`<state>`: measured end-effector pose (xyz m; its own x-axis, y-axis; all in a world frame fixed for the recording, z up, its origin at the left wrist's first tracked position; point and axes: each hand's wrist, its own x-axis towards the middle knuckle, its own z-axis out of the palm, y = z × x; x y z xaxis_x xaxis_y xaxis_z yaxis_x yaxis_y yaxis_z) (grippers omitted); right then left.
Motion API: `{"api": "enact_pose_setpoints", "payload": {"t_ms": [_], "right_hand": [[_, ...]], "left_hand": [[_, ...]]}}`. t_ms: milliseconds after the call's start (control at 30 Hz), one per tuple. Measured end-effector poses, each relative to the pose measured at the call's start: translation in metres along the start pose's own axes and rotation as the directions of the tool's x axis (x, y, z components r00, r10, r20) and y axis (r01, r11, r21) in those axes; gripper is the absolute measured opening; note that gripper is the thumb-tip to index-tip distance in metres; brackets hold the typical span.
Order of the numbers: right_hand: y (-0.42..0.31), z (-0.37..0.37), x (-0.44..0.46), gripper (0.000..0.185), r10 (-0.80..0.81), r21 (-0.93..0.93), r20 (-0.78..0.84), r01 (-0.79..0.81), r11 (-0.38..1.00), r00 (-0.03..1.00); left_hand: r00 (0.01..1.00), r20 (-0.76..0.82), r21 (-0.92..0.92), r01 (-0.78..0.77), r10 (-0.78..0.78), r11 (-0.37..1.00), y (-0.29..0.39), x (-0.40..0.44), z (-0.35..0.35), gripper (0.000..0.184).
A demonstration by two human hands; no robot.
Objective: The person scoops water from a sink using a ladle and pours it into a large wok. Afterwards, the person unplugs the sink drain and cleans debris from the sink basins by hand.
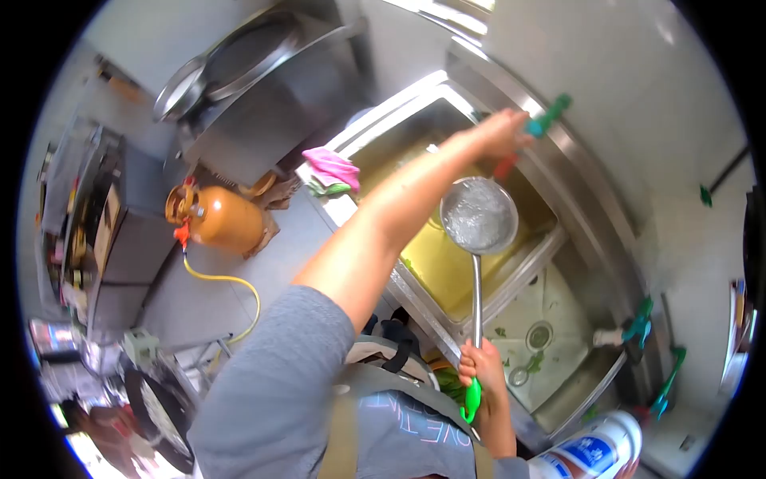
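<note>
My left hand (504, 134) reaches across the sink, its fingers closed at a green-handled tap (549, 116) on the back wall. A reddish piece shows just below that hand. In my right hand (482, 366) is the handle of a long metal ladle (477, 291) with a green hooked end. The ladle's round bowl, full of clear, rippling water, is over the left sink basin (447, 291), which holds yellowish water.
The right basin (550, 315) has green scraps around its drain. Pink cloth (332, 168) lies on the sink's left edge. An orange gas cylinder (227, 219) stands on the floor. Fingers, apparently another person's, touch a white container (594, 449) at bottom right. More taps (638, 322) are at right.
</note>
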<state>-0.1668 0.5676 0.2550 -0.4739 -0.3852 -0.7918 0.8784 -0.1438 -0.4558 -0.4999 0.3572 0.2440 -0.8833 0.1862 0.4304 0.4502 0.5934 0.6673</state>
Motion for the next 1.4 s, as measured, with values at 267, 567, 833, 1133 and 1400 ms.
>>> {"api": "enact_pose_setpoints", "payload": {"t_ms": [267,567,833,1133,1400], "right_hand": [[-0.023,0.019,-0.021,0.010,0.112,-0.361,0.102,-0.069,0.930,0.988],[-0.007,0.112,-0.047,0.014,0.214,-0.786,0.183,0.012,0.618,0.960],[0.106,0.275,-0.104,0.004,0.480,-0.899,0.290,0.065,0.432,0.828],[0.315,0.439,-0.129,0.003,0.811,-0.956,0.275,0.059,0.286,0.516],[0.488,0.556,-0.144,0.020,0.967,-0.994,0.024,0.109,-0.004,0.254]], "left_hand": [[0.367,-0.738,-0.463,0.336,-0.567,0.820,-0.037,-0.253,-0.086,0.029],[-0.293,-0.810,-0.476,0.835,-0.508,0.276,0.014,-0.628,-0.132,0.031],[-0.576,-0.777,-0.560,0.817,-0.254,-0.139,0.069,-0.982,0.016,0.032],[-0.849,-0.529,-0.796,0.488,0.019,-0.359,0.239,-1.161,0.112,0.031],[-0.983,0.002,-0.975,-0.042,0.186,-0.217,0.344,-1.099,0.122,0.030]]}}
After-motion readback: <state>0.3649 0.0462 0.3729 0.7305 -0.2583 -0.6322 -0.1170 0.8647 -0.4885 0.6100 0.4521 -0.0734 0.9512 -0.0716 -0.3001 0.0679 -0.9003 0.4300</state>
